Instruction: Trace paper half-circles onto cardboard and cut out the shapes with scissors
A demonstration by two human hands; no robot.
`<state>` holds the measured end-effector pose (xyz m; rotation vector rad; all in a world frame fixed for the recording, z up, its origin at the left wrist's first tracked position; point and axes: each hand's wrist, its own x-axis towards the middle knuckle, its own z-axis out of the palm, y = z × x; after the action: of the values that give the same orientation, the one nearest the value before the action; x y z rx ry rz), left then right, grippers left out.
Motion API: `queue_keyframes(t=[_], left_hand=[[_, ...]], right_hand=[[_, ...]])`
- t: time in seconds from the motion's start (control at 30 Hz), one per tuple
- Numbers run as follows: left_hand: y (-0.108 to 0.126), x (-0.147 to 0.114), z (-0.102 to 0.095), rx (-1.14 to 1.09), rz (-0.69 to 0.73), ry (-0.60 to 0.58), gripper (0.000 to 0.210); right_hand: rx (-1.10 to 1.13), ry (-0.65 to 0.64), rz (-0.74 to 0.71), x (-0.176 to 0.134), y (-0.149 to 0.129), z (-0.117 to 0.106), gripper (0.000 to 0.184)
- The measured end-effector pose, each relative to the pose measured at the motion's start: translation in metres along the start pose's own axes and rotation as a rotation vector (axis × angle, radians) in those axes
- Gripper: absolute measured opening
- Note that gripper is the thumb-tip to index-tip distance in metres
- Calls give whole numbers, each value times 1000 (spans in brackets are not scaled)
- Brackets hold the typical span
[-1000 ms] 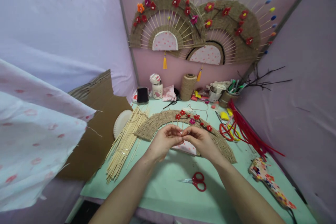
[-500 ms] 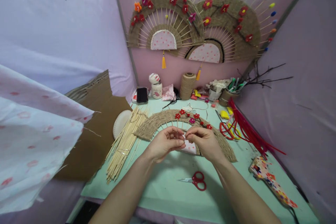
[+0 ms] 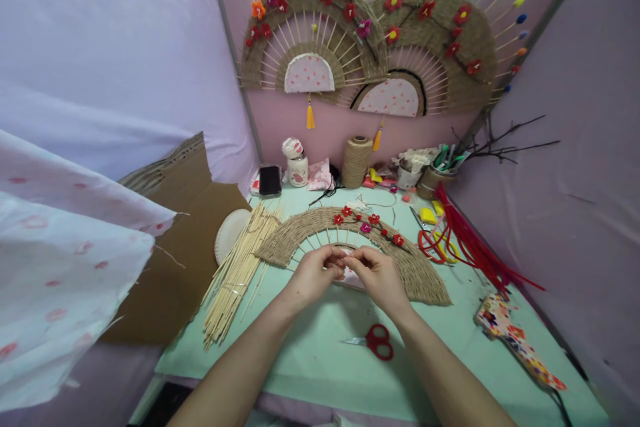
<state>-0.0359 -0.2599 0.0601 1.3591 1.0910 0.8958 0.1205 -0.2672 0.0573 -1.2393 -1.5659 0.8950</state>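
My left hand (image 3: pixel 316 273) and my right hand (image 3: pixel 375 272) meet fingertip to fingertip above the lower middle of a woven twine fan (image 3: pixel 300 235). Both are closed in a pinch; whatever is between the fingers is too small or hidden to make out. Red and magenta flowers (image 3: pixel 367 228) sit along a dark twig on the fan's upper band. Behind my fingers, the fan's dotted cloth centre is partly covered. Red-handled scissors (image 3: pixel 379 342) lie on the table nearer to me, blades pointing left.
Thin bamboo sticks (image 3: pixel 237 280) lie left of the fan, beside brown cardboard (image 3: pixel 170 267). To the right are red pipe cleaners (image 3: pixel 467 240) and a patterned glue gun (image 3: pixel 515 340). A twine spool (image 3: pixel 357 161) and white jar (image 3: pixel 299 170) stand behind. Two finished fans (image 3: pixel 320 20) hang on the wall.
My hands have come together, the right one moving left, and their fingertips now touch. The view has shifted slightly. The fan and the scissors stay in place on the table.
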Motion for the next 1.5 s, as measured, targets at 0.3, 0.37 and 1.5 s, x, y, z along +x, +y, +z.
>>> queue_keyframes(t=[0.3, 0.37, 1.5], left_hand=[[-6, 10, -4, -241, -119, 43, 44], [-7, 8, -2, -325, -139, 80, 50], [-2, -7, 16, -556, -253, 54, 31]], right_hand=[[65, 123, 64, 8, 9, 6, 27], [108, 168, 80, 10, 10, 4, 28], [262, -73, -22, 7, 12, -4, 12]])
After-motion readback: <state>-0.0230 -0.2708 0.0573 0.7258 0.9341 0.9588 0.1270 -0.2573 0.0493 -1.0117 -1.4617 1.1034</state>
